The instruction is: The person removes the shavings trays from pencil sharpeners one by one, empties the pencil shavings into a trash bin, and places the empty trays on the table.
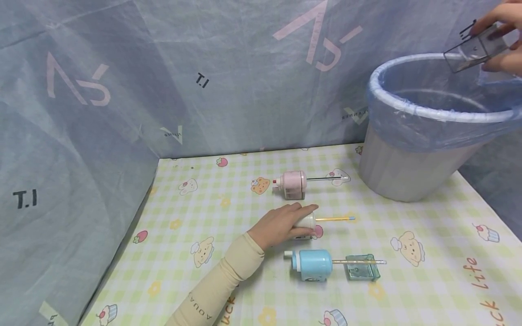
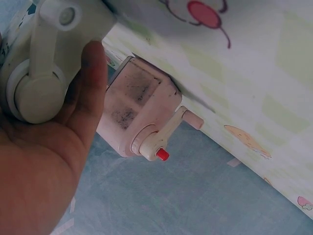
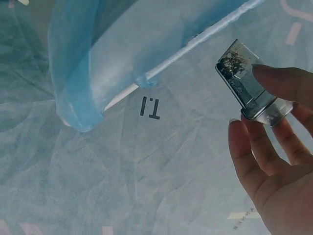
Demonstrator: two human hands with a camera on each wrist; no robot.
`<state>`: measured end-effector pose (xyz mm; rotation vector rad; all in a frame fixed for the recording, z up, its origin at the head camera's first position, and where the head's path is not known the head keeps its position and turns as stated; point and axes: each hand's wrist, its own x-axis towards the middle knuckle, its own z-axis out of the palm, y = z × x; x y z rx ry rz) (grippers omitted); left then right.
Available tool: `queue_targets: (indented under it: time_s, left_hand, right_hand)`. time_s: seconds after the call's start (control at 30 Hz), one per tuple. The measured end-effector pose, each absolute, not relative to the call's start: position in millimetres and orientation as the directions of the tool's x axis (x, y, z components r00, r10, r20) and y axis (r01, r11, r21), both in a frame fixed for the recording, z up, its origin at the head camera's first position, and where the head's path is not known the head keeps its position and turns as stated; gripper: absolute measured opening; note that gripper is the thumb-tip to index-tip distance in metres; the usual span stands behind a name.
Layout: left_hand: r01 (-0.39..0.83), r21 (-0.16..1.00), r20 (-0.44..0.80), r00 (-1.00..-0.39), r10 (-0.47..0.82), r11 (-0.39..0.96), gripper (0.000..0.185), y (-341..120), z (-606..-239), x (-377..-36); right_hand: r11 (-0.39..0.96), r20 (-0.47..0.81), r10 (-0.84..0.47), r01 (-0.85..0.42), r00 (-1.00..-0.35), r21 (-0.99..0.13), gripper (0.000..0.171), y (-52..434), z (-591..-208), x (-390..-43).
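Note:
On the table, my left hand [image 1: 279, 224] grips a white crank pencil sharpener [image 1: 306, 220], with a yellow pencil [image 1: 334, 219] sticking out of its right end. The left wrist view shows the sharpener's crank [image 2: 43, 73] beside my thumb or finger. Up at the right, my right hand [image 1: 505, 17] holds a clear plastic shavings drawer [image 1: 473, 50] tilted over the rim of the bin [image 1: 408, 167]. Dark shavings [image 3: 232, 61] cling inside the drawer at its far end. Behind the left hand stands a pink sharpener [image 1: 294, 182] holding a dark pencil [image 1: 322, 178].
Nearer the front sits a blue sharpener [image 1: 316, 263] with a patterned pencil [image 1: 340, 261]. A teal drawer [image 1: 360, 272] lies under that pencil. A blue bag [image 1: 428, 131] lines the bin. Fabric walls [image 1: 228, 90] border the checked tablecloth [image 1: 228, 290].

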<state>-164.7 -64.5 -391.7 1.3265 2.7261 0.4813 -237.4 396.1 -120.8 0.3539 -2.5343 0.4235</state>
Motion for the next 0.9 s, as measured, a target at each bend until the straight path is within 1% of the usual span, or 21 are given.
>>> queue_targets:
  time_s: [0.03,0.17,0.3,0.47,0.67,0.73,0.8,0.9]
  left_hand:
    - [0.755,0.311,0.072,-0.625,0.778,0.578,0.067,-64.8,-391.3,-164.5]
    - [0.755,0.309,0.073,-0.625,0.777,0.578,0.067,-65.4,-391.2,-164.7]
    - [0.756,0.309,0.074,-0.625,0.777,0.578,0.067,-66.0,-391.7,-164.5]
    - [0.756,0.308,0.073,-0.624,0.778,0.577,0.068,-66.1,-392.0,-164.2]
    - [0.756,0.304,0.072,-0.625,0.777,0.580,0.068,-66.2,-391.2,-165.4]
    - [0.754,0.304,0.068,-0.626,0.777,0.582,0.067,-66.2,-391.1,-165.5]
    - [0.752,0.304,0.062,-0.629,0.775,0.585,0.067,-66.5,-391.0,-165.4]
    - [0.746,0.306,0.053,-0.634,0.772,0.591,0.068,-66.8,-390.9,-165.0]
  right_hand:
    - [0.923,0.550,-0.168,-0.327,-0.818,-0.204,0.060,394.3,-120.1,-236.9]
    - [0.927,0.564,-0.185,-0.334,-0.805,-0.171,0.057,389.8,-120.9,-235.5]
    - [0.933,0.572,-0.222,-0.342,-0.790,-0.110,0.058,386.4,-122.8,-233.1]
    - [0.928,0.580,-0.266,-0.368,-0.770,-0.062,0.058,385.1,-123.7,-230.8]
    - [0.905,0.630,-0.292,-0.422,-0.719,-0.062,0.060,388.0,-128.5,-232.3]
    - [0.906,0.624,-0.294,-0.420,-0.724,-0.060,0.060,389.6,-129.6,-233.5]
    - [0.913,0.604,-0.305,-0.407,-0.736,-0.035,0.060,391.4,-130.0,-234.9]
    - [0.915,0.592,-0.326,-0.404,-0.738,0.000,0.059,394.0,-132.1,-236.1]
